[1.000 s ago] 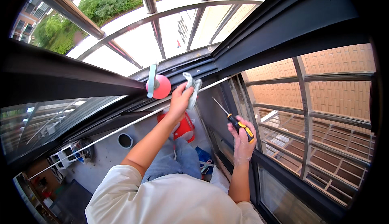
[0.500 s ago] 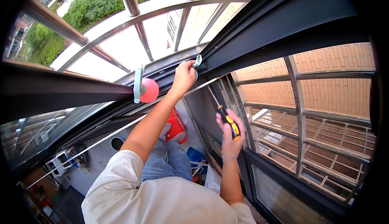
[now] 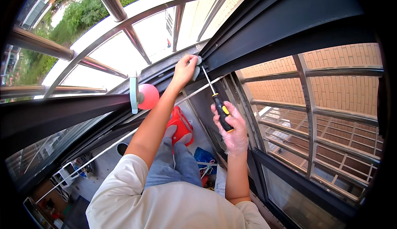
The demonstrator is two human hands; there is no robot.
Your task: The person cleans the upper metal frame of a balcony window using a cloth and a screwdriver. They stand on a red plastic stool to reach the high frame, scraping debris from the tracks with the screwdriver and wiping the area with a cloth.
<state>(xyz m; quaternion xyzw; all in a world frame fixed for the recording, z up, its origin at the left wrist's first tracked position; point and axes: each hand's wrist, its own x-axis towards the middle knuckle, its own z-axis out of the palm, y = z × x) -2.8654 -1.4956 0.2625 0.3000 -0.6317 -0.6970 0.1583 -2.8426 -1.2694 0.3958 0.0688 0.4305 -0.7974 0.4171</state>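
Note:
A greyish cloth (image 3: 196,72) is pinched in my left hand (image 3: 184,68) at the corner of the dark window track (image 3: 163,72). My right hand (image 3: 232,126), in a clear plastic glove, grips a screwdriver (image 3: 222,110) with a black and yellow handle. Its metal shaft points up and away, the tip at the track corner beside the cloth; whether they touch I cannot tell. Left of my left forearm, a pink rounded thing with a pale blue blade-like part (image 3: 134,95) rests by the track.
I stand on a red stool (image 3: 182,123). A thin white rod (image 3: 111,147) crosses below my left arm. Metal bars (image 3: 132,43) enclose the outside of the window. A blue bag (image 3: 203,155) lies on the floor near the stool. A dark frame (image 3: 285,26) spans the upper right.
My right hand has brought the screwdriver up and left, so its tip now meets the track corner by the cloth. The left hand stays near that corner, and the view has shifted slightly.

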